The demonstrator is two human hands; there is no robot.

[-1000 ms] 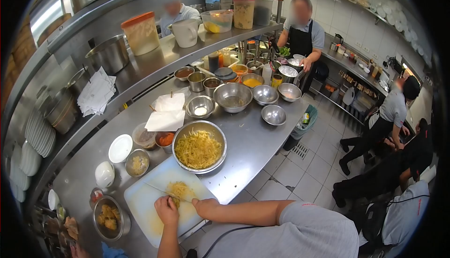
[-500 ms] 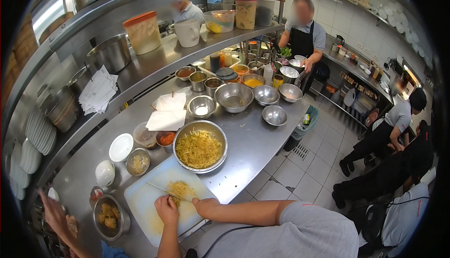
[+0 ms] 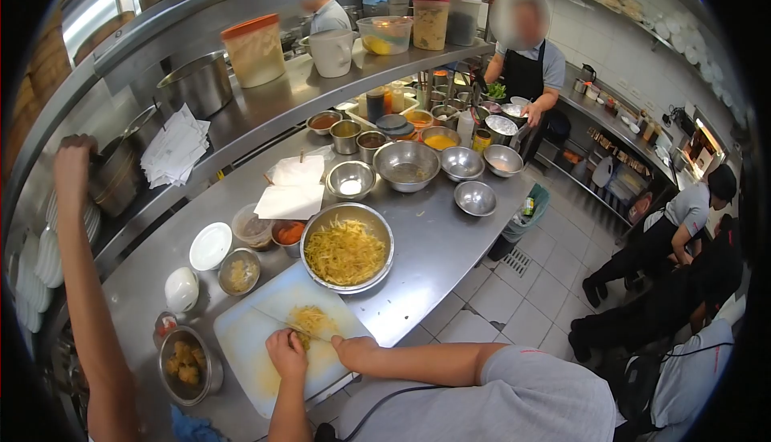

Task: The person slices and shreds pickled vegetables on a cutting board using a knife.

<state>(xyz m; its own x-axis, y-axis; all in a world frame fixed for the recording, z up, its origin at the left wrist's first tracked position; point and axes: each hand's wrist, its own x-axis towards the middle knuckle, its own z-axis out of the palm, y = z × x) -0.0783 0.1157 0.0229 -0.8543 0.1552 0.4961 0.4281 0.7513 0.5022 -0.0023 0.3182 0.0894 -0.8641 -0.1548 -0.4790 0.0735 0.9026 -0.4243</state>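
Note:
On a white cutting board [image 3: 249, 370] lies a small pile of yellow julienned strips [image 3: 312, 320]. My left hand [image 3: 287, 353] presses with curled fingers on part of the strips. My right hand [image 3: 354, 353] grips a knife [image 3: 273, 320], its thin blade crossing the board beside the left fingertips; the handle is hidden in the fist. Just beyond the board stands a large steel bowl [image 3: 388, 269] heaped with more yellow shreds [image 3: 344, 253]. Left of the board, a steel bowl [image 3: 210, 390] contains brownish-yellow chunks.
A co-worker's arm [image 3: 92, 305] reaches up at left toward pots on the shelf [image 3: 241, 133]. Small bowls, a white lid [image 3: 210, 246] and paper [image 3: 289, 201] line the counter's back. Several steel bowls [image 3: 407, 167] stand farther right. Another person [image 3: 522, 73] works at the far end.
The co-worker's arm at left has risen from low by the counter to the pots on the shelf. My hands stay in nearly the same place on the board, the knife shifting only slightly.

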